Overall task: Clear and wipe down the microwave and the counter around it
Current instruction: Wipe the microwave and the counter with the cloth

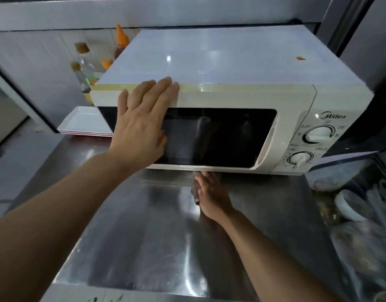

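A cream microwave (220,110) sat at the steel worktop's (144,247) back edge, left hand (141,125) spread flat on its door, right hand (209,192) reaching underneath, grip unclear; steadying it firmly seemed wise before shifting it.

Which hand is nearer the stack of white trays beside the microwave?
Left. The left hand lies flat on the microwave door, near the trays; the right hand reaches under the microwave's front edge.

Steel counter (144,247) bearing cream microwave (231,97), stacked white trays (83,123) just left, bottles (85,68) behind.
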`<state>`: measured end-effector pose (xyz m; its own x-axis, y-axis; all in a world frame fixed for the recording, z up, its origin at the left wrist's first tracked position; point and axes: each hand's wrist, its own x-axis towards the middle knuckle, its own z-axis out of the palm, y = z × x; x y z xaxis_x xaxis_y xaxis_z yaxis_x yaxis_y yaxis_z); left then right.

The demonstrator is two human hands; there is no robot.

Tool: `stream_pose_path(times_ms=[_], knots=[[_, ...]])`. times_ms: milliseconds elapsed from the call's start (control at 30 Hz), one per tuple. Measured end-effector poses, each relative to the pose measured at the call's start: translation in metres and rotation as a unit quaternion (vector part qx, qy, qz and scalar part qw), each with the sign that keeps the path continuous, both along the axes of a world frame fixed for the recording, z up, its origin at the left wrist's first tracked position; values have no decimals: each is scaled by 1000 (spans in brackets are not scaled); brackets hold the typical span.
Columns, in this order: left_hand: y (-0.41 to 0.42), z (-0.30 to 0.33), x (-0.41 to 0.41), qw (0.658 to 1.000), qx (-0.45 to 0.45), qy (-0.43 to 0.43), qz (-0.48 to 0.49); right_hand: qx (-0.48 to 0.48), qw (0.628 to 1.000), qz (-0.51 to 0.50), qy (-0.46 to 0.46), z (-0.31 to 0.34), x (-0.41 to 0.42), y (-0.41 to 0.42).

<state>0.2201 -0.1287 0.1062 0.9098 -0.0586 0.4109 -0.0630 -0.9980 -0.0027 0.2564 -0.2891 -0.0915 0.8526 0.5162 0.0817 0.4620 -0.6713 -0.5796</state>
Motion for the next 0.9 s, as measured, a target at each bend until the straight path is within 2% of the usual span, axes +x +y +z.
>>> stream_pose_path(times_ms=[133, 267, 333, 400, 500, 533, 633, 733, 833, 900], knots=[[-2, -2, 1, 999, -30, -7, 10, 17, 998, 50, -27, -2, -28, 16], [4, -2, 2, 1000, -26, -14, -11, -32, 997, 58, 31, 9, -44, -1], [9, 0, 5, 999, -9, -23, -26, -56, 996, 6, 67, 22, -45, -9], [12, 2, 8, 998, -5, -37, -40, -30, 993, -68, 91, 38, -46, -14], [17, 4, 12, 996, -22, -48, -69, 114, 961, -204, 145, 62, -52, -19], [20, 5, 13, 995, -25, -48, -82, 143, 950, -241, 138, 69, -54, -20], [32, 12, 20, 990, -11, -47, -135, 201, 915, -344, 72, 91, -60, -18], [45, 19, 23, 981, -12, -44, -188, 283, 857, -427, -58, 120, -69, -10], [56, 23, 25, 976, -11, -53, -209, 275, 819, -475, -170, 150, -68, -2], [60, 24, 26, 977, -12, -54, -207, 264, 811, -472, -224, 167, -57, 0]])
